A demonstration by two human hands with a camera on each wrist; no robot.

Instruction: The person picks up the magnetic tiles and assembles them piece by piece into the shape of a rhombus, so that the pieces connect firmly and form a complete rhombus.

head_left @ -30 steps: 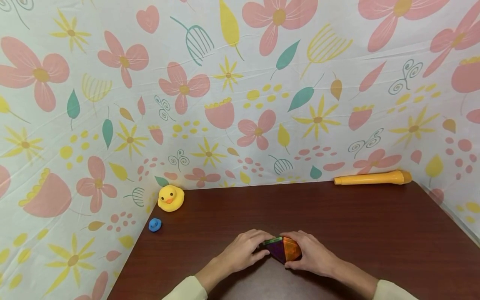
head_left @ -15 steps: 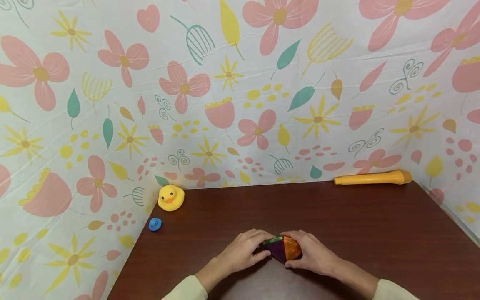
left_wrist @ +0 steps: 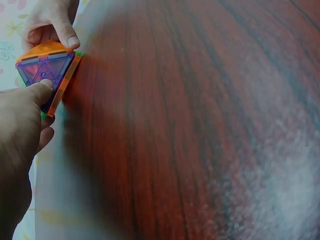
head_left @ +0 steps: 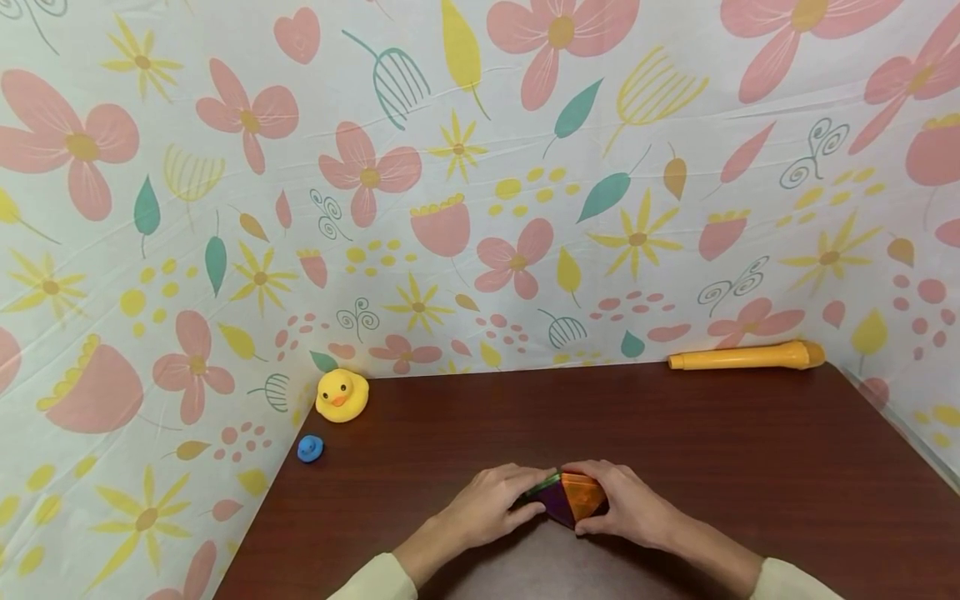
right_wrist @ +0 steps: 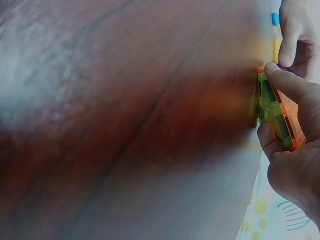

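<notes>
Both hands hold a small block-like build of see-through magnetic tiles, low in the middle of the head view. Its purple triangle tile (head_left: 553,502) faces the left side and its orange tile (head_left: 582,497) the right. My left hand (head_left: 491,505) grips the left end, with the thumb pressed on the purple face in the left wrist view. Around the right end curl the thumb and fingers of my right hand (head_left: 636,505). A green tile (right_wrist: 272,107) shows between those fingers in the right wrist view. The build's far side is mostly hidden by the fingers.
A yellow rubber duck (head_left: 342,396) and a small blue duck (head_left: 310,448) sit along the left edge of the dark wooden table (head_left: 480,425). At the back right lies a yellow toy microphone (head_left: 746,356). Flower-printed cloth (head_left: 517,325) rises behind the table.
The tile build has shifted slightly right and turned a little, showing more of its orange face. My left hand has followed it, fingers reaching farther along its top edge.
</notes>
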